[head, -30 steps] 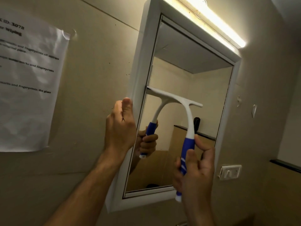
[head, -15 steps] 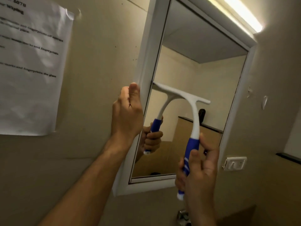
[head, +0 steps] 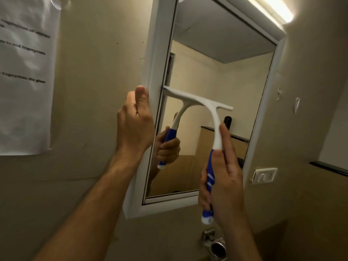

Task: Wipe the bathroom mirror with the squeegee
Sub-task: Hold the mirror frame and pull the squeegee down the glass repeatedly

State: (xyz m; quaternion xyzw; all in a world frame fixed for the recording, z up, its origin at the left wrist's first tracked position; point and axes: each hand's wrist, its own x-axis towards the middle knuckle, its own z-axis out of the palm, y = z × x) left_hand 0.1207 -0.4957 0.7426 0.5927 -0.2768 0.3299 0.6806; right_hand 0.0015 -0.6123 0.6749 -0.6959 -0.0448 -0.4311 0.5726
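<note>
Beige bathroom wall: left hand (head: 134, 127) keeps gripping mirror frame (head: 154, 59); right hand (head: 224, 178), wrapped round squeegee (head: 212, 117), has drawn the blade slightly down the glass, stroke incomplete.

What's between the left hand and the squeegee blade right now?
In the head view, only the mirror's white frame: the left hand grips its outer edge, and the squeegee blade's left tip reaches its inner edge.

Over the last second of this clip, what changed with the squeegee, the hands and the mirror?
Hardly anything in the grips: the view shifted, so the mirror sits higher and larger in frame. The right hand still holds the squeegee by its blue handle, blade against the glass at mid-height near the left edge. The left hand still grips the white frame. No clear stroke shows.
</note>
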